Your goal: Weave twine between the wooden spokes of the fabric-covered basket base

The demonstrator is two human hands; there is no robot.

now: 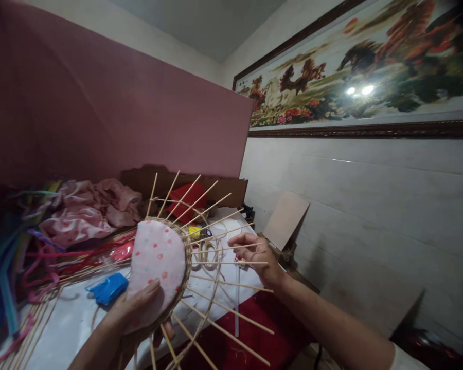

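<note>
My left hand [144, 303] grips a half-round piece [160, 252] covered in pale pink cloth with small red prints, its thumb on the cloth and fingers underneath. Twisted cord is woven around its curved edge, and several thin wooden sticks [247, 321] fan outward from there. A loose loop of cord [218, 280] crosses the sticks. Among the stick tips on the right is my right hand [256, 254], its fingers curled and pinched. One stick runs up to those fingers; whether they hold it or a strand of cord, I cannot tell.
Behind the piece lie gold-handled scissors [204, 256] on a white sheet [71, 313]. A blue packet [108, 289] sits at left, near crumpled pink cloth [88, 210] and colourful fuzzy strips [5, 277]. A board [286, 221] leans against the tiled wall.
</note>
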